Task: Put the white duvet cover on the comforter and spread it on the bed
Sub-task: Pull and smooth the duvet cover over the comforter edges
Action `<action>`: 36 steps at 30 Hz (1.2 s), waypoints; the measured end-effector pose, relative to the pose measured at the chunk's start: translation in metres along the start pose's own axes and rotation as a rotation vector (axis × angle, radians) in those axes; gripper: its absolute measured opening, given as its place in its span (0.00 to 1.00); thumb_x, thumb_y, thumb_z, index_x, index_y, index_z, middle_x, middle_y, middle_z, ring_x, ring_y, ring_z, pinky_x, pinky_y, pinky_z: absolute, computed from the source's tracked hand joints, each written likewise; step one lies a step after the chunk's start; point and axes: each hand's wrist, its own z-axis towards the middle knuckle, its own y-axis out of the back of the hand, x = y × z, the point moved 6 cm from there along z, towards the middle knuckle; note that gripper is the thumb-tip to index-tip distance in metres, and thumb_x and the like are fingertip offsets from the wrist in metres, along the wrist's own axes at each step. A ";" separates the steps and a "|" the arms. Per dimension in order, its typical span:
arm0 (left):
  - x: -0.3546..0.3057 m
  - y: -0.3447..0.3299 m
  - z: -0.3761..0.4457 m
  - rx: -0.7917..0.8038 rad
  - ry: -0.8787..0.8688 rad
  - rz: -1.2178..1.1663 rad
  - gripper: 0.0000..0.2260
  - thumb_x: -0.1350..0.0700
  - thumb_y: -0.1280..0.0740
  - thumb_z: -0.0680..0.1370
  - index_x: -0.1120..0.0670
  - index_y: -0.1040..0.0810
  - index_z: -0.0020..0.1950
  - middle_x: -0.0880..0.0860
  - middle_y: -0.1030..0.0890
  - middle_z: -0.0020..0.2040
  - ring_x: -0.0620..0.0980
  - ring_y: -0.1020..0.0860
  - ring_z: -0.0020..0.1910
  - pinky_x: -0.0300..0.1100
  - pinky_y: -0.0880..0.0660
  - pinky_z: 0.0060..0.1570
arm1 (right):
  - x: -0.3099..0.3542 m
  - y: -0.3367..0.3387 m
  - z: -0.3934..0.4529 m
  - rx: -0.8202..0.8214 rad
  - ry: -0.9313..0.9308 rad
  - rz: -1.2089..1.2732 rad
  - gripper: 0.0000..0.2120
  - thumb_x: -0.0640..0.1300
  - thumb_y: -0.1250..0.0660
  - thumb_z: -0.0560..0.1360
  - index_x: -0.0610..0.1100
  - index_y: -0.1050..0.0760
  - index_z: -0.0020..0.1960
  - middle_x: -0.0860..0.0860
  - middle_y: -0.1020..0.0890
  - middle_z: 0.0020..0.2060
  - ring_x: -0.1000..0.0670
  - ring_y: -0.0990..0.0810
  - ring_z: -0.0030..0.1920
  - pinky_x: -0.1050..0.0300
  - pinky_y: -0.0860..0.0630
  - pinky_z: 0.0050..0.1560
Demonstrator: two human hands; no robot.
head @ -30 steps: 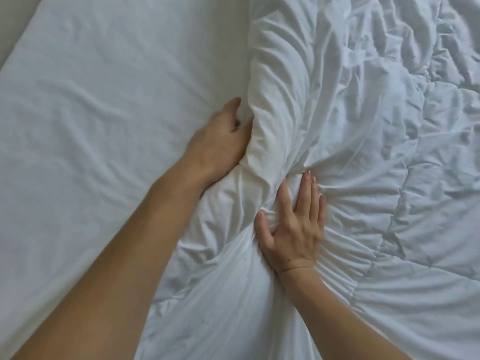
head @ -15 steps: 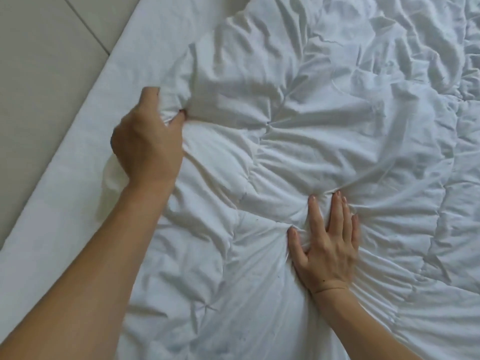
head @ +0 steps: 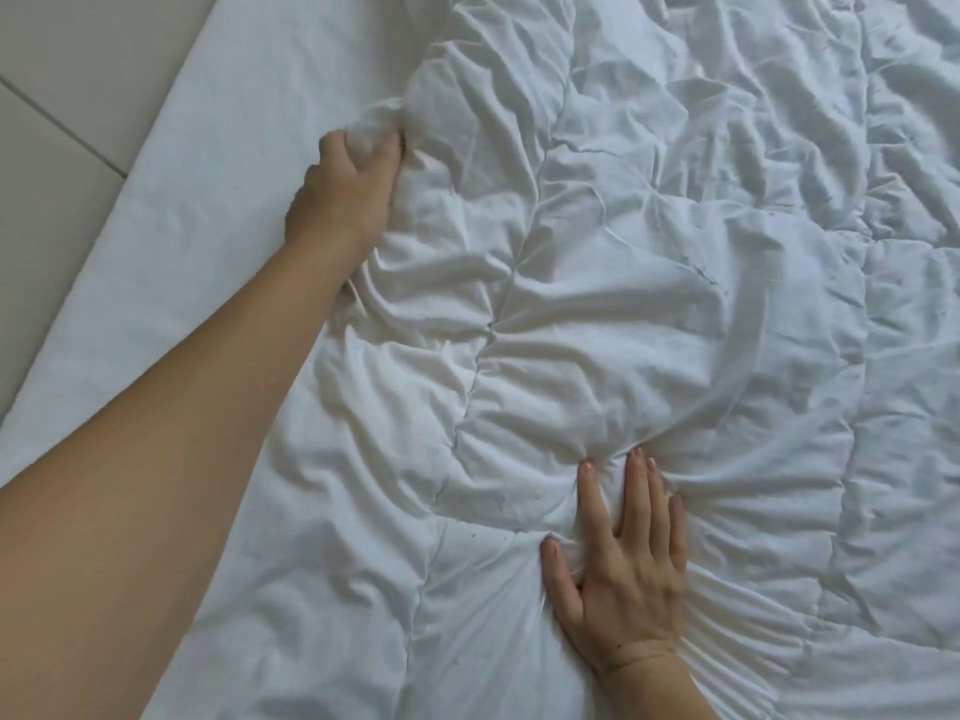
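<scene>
Left hand [head: 345, 192]: the fingers were curled tight around one bunched fold of the white comforter [head: 649, 314] at its left edge, toward 10 o'clock in the view; the thumb pinched the same fold from the right. One bare forearm ran from that hand down to 8 o'clock.

Right hand [head: 621, 569]: four fingers and the thumb lay straight and slightly spread, pressed flat on the comforter at 5 o'clock. Creases radiated outward from the fingertips. It grasped nothing.

Count: two hands, both in contact with the comforter, well apart from each other.

The comforter, quilted and heavily wrinkled, covered the centre and right of the view. It lay on one bed [head: 218, 163], whose smooth white sheet showed as a strip from 12 to 8 o'clock. A pale tiled floor [head: 72, 96] occupied the 10 o'clock corner. A separate duvet cover could not be told apart from the comforter.
</scene>
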 end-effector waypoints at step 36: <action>0.028 0.018 0.000 -0.224 -0.161 0.298 0.30 0.42 0.47 0.82 0.52 0.51 0.80 0.58 0.34 0.73 0.58 0.35 0.70 0.52 0.39 0.68 | 0.002 0.000 0.004 0.021 -0.003 -0.032 0.30 0.59 0.43 0.72 0.47 0.36 0.71 0.37 0.38 0.71 0.37 0.39 0.72 0.44 0.51 0.75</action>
